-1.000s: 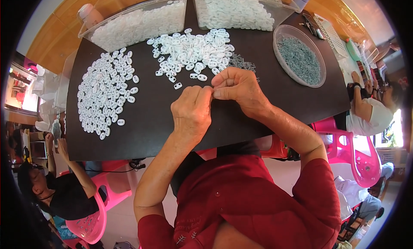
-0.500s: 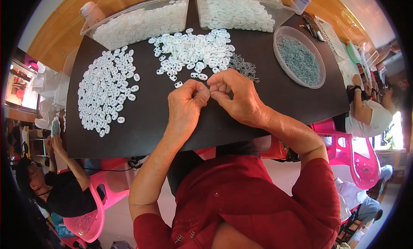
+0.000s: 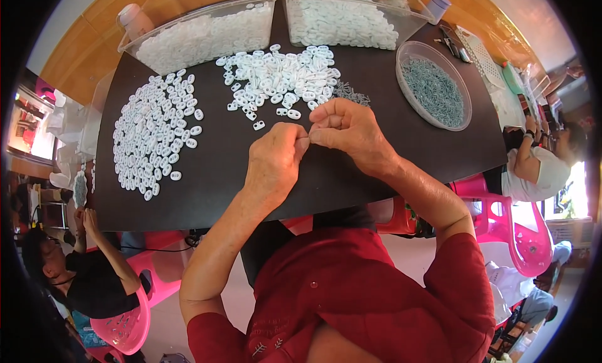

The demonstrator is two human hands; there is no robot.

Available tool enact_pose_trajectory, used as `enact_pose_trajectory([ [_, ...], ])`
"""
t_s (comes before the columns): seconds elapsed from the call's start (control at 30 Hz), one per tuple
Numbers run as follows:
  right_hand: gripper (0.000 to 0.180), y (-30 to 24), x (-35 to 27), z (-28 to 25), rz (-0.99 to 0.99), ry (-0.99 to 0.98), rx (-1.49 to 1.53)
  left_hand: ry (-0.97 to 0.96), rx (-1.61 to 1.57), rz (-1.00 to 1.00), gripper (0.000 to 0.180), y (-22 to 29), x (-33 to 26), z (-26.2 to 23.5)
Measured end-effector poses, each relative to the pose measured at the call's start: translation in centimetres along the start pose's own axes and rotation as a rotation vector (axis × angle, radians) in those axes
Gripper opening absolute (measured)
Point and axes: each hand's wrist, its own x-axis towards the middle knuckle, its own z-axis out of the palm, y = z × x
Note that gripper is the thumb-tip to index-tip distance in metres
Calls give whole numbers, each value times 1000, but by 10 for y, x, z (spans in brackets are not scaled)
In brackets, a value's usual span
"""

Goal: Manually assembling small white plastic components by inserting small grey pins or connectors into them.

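Observation:
My left hand (image 3: 276, 156) and my right hand (image 3: 352, 136) meet fingertip to fingertip above the dark table (image 3: 219, 165). Both are closed in a pinch; whatever lies between the fingertips is too small and too covered to make out. Just beyond them spreads a heap of small white oval plastic pieces with holes (image 3: 276, 77), a few lying loose at its near edge. Beside my right hand, partly hidden by it, is a small pile of grey screws (image 3: 351, 94). Farther left lies a wide spread of similar white oval pieces (image 3: 153, 134).
Two clear bins (image 3: 207, 40) (image 3: 342, 24) full of white pieces stand at the far edge. A round clear tub (image 3: 433, 84) of grey screws sits at the right, near pliers-like tools (image 3: 454, 44). Other people sit at left (image 3: 94, 275) and right (image 3: 542, 162) on pink chairs.
My left hand has turned over so its back shows more, and its fingertips have come against the right hand's. The right fingers have closed into a tighter pinch.

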Motion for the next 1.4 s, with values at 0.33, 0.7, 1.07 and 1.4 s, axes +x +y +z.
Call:
enact_pose_trajectory([
  [0.33,29,12,-7,4,-535,121,-594,-142,-501,-724,22,12,11,-5],
  [0.7,20,17,-19,-36,-393,351,-651,-160,250,-127,9,-13,29,33],
  [1.07,17,28,-9,-35,-626,270,-752,-156,403,8,13,-27,31,26],
  [1.4,16,36,0,-18,-816,173,-1066,58,-914,-814,14,-1,1,-21],
])
